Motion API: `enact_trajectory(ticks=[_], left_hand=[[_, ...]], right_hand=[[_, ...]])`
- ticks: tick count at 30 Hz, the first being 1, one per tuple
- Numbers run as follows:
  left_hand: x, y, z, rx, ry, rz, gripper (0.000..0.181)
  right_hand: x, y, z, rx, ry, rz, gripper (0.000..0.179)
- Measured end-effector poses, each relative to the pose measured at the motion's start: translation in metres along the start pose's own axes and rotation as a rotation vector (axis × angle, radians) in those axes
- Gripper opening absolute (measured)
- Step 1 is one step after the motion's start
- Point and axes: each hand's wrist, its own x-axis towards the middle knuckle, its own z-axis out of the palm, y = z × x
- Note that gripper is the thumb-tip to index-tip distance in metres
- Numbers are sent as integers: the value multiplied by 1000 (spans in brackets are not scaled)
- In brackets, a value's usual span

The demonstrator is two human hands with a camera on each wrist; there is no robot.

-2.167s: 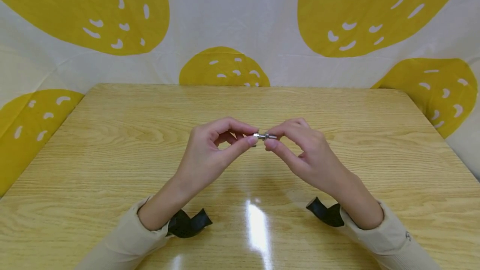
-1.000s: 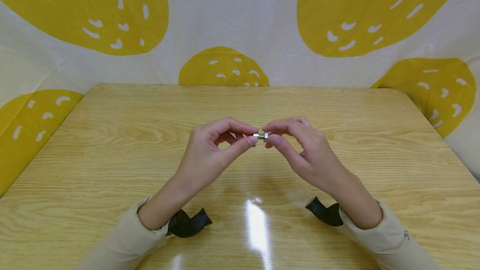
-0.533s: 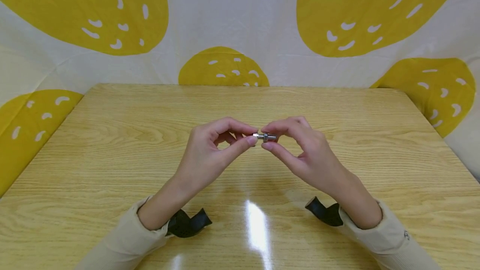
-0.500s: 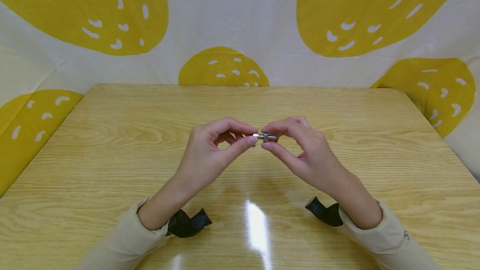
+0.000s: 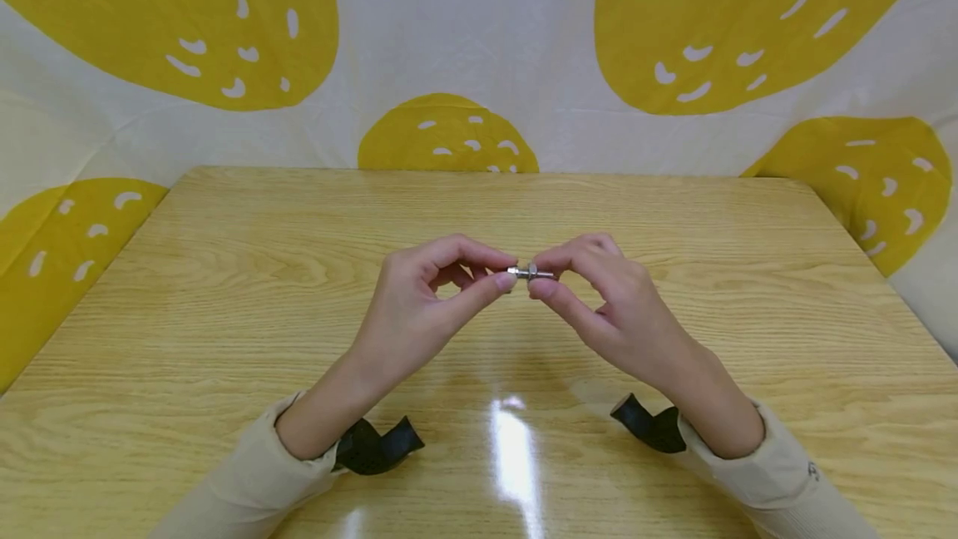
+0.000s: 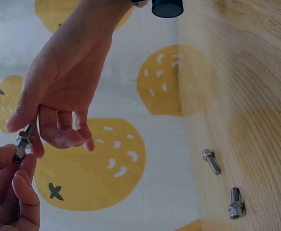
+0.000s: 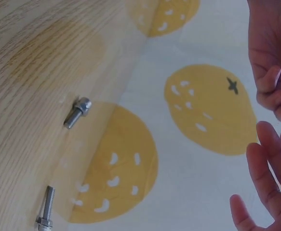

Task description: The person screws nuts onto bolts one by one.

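A small silver bolt is held level above the table between both hands. My left hand pinches its head between thumb and forefinger, mostly covering it. On the bolt's shank sits a hex nut, with a stretch of shank between it and the head. The thumb and forefinger of my right hand pinch this nut from above and below, and the shank's end pokes out behind them. In the left wrist view the bolt with its nut spans the two sets of fingertips.
The left wrist view has two more bolts on the wood-grain table: a bolt and a bolt with a thicker head. Hands hide them in the head view. Behind the table hangs a white curtain with yellow fruit shapes.
About one second ago my right thumb and forefinger were spread around the nut; now they pinch it again, a little farther right than half a second ago. My left hand keeps its grip.
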Motion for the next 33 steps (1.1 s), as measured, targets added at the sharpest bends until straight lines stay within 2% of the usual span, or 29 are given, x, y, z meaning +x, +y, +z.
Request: enact_trajectory(ticks=[5,16,28,33], left_hand=[[0,0,0,1,0,4,10],[0,0,0,-16,6,-1,10],[0,-1,1,6,-1,13,9],[0,-1,1,12,-1,14,9]], right_hand=[[1,-1,0,18,18,-22,40],[2,-2,1,7,23,-53,35],[-1,-1,-1,-18,-24,37,40],[1,-2,-1,19,13,-26,40]])
